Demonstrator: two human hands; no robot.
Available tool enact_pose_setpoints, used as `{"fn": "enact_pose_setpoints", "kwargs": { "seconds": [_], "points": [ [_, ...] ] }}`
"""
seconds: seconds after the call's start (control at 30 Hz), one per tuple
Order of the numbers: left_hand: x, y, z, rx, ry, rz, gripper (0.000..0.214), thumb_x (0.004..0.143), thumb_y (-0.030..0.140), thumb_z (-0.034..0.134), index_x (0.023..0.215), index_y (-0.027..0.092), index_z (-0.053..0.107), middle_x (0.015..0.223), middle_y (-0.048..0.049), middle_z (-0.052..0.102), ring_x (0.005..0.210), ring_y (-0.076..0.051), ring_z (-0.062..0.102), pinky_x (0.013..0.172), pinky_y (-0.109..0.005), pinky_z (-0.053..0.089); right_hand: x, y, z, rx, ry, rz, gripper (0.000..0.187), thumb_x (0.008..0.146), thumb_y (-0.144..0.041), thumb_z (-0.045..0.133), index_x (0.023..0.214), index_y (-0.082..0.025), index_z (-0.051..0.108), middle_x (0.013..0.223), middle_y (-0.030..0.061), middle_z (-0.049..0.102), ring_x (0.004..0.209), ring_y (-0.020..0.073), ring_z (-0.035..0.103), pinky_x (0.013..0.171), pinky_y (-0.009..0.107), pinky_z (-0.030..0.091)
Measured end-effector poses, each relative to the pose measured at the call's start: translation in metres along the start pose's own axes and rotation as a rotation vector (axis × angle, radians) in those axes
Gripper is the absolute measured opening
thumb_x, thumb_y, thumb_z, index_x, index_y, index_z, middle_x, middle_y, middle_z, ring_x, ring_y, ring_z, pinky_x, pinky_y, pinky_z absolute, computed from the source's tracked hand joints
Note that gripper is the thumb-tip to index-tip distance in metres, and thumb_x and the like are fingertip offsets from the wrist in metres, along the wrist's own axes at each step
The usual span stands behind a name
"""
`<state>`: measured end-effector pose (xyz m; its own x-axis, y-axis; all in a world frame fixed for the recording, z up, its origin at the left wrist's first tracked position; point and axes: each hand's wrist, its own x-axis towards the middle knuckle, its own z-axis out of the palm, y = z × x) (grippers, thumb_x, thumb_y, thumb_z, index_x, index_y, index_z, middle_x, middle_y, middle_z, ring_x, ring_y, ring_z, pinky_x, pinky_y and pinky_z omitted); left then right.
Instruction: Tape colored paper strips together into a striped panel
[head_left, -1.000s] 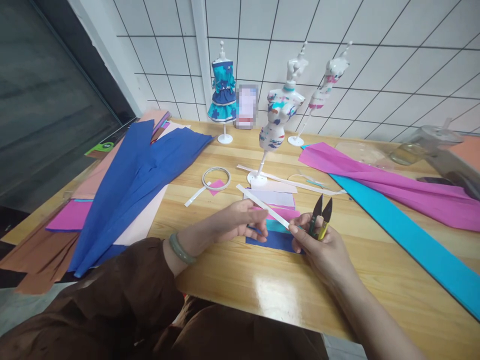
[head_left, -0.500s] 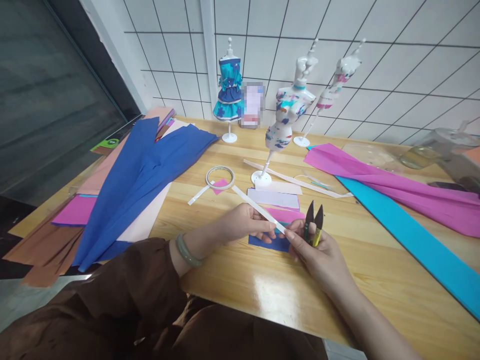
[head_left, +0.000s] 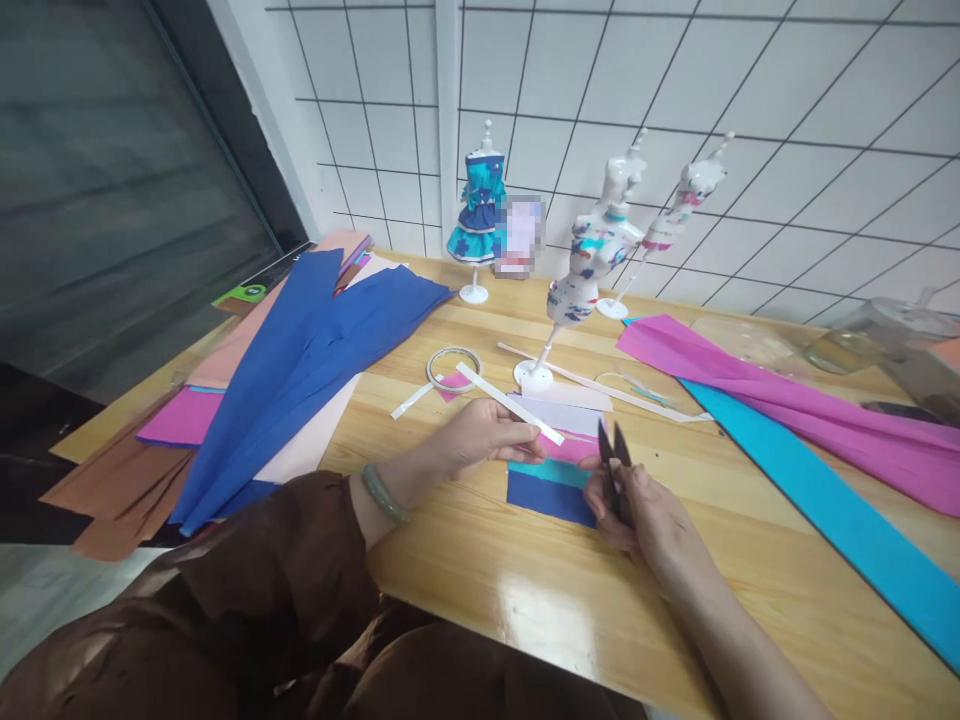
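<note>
My left hand (head_left: 484, 435) is closed on a narrow white paper strip (head_left: 510, 404), which slants up and away to the left. My right hand (head_left: 643, 510) is closed round small thread snips (head_left: 613, 462) whose dark blades point up, slightly apart. The right hand sits just right of the strip's near end and does not touch it. Under both hands a small stack of blue, teal, pink and white paper pieces (head_left: 553, 488) lies flat on the wooden table (head_left: 570, 600).
A tape roll (head_left: 454, 366) and a doll mannequin on a white stand (head_left: 579, 290) are just beyond my hands. Two more mannequins (head_left: 477, 210) stand by the tiled wall. Blue crepe sheets (head_left: 300, 360) cover the left; magenta (head_left: 787, 400) and teal (head_left: 840, 510) sheets lie right. A glass jar (head_left: 870, 340) lies far right.
My right hand has let go of the strip's near end and drawn back toward me with the snips. The left hand keeps the strip. The view has tilted up slightly.
</note>
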<state>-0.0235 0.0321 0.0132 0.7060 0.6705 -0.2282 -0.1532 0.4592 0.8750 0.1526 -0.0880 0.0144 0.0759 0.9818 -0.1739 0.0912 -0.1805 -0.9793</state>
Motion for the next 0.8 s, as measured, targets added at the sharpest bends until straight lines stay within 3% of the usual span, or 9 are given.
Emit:
{"fn": "enact_pose_setpoints", "kwargs": {
  "seconds": [0.1,0.27,0.4,0.53,0.8],
  "points": [
    [0.000,0.002,-0.002,0.007,0.007,0.014,0.029,0.061,0.030,0.078,0.070,0.007,0.064,0.066,-0.0064,0.067,0.065,-0.014,0.065,0.076,-0.035,0.053,0.001,-0.018,-0.005,-0.257,0.017,-0.020,0.047,0.089,-0.058,0.030,0.068,-0.020,0.047,0.054,-0.0030,0.037,0.047,0.0101,0.031,0.044,0.025,0.026],
    [-0.003,0.006,-0.005,-0.010,-0.035,0.045,0.031,0.060,0.032,0.078,0.074,0.007,0.067,0.072,-0.0088,0.069,0.069,-0.015,0.066,0.078,-0.035,0.052,0.013,-0.042,-0.012,-0.391,-0.068,0.111,0.048,0.086,-0.061,0.036,0.075,-0.018,0.054,0.054,-0.0035,0.036,0.048,0.0103,0.033,0.046,0.025,0.027],
    [-0.005,0.010,-0.006,-0.028,-0.064,0.049,0.032,0.060,0.031,0.078,0.079,0.007,0.068,0.079,-0.0107,0.070,0.074,-0.016,0.066,0.079,-0.035,0.052,0.024,-0.034,-0.010,-0.248,-0.204,0.150,0.050,0.086,-0.062,0.034,0.076,-0.017,0.054,0.054,-0.0028,0.043,0.047,0.0094,0.037,0.047,0.025,0.028],
    [-0.004,0.011,-0.008,-0.036,-0.074,0.054,0.032,0.061,0.030,0.078,0.083,0.008,0.069,0.083,-0.0116,0.070,0.079,-0.017,0.067,0.079,-0.034,0.053,0.025,-0.018,-0.005,-0.083,-0.239,0.252,0.050,0.084,-0.066,0.035,0.083,-0.018,0.051,0.053,-0.0064,0.037,0.040,0.0060,0.023,0.041,0.023,0.012],
    [-0.002,0.010,-0.009,-0.017,-0.103,0.030,0.032,0.063,0.028,0.077,0.085,0.007,0.069,0.088,-0.0144,0.070,0.082,-0.019,0.067,0.076,-0.031,0.054,0.019,-0.020,-0.001,-0.123,-0.246,0.221,0.048,0.086,-0.063,0.033,0.084,-0.018,0.052,0.055,-0.0065,0.035,0.043,0.0068,0.026,0.044,0.023,0.015]
  ]
}}
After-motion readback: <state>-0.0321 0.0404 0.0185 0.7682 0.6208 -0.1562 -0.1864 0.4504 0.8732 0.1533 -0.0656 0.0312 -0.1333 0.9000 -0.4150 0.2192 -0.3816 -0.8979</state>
